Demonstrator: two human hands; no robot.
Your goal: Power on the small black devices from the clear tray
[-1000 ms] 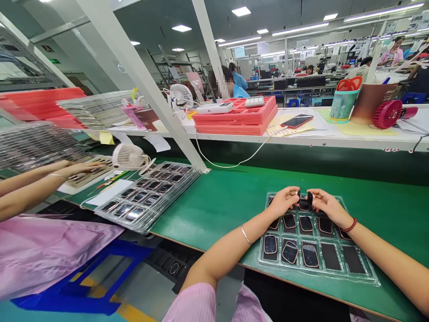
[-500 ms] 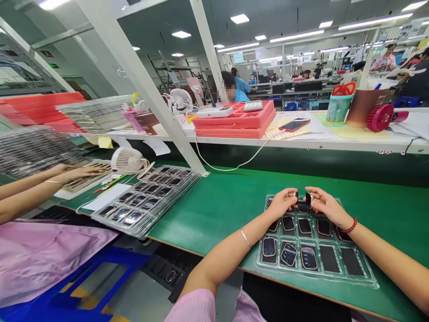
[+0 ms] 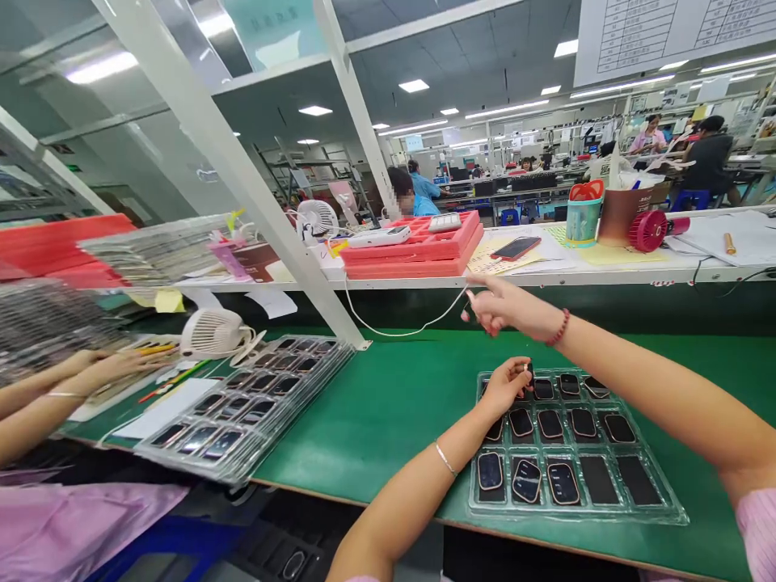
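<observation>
Smartwatch body (image 3: pixel 529 373) stands on edge in the left hand (image 3: pixel 507 388), over the clear tray's (image 3: pixel 575 515) far row.
Thumb and fingertips are closed on it; more dark-screened bodies (image 3: pixel 550 424) lie in the pockets, two near-right pockets showing dark lining. The right hand (image 3: pixel 506 307) is raised by the white shelf's (image 3: pixel 606 278) edge, index finger extended; whether it grips anything I cannot tell.

Devices (image 3: pixel 550 424) in tray (image 3: pixel 599 480) on bench (image 3: pixel 376 420)
</observation>
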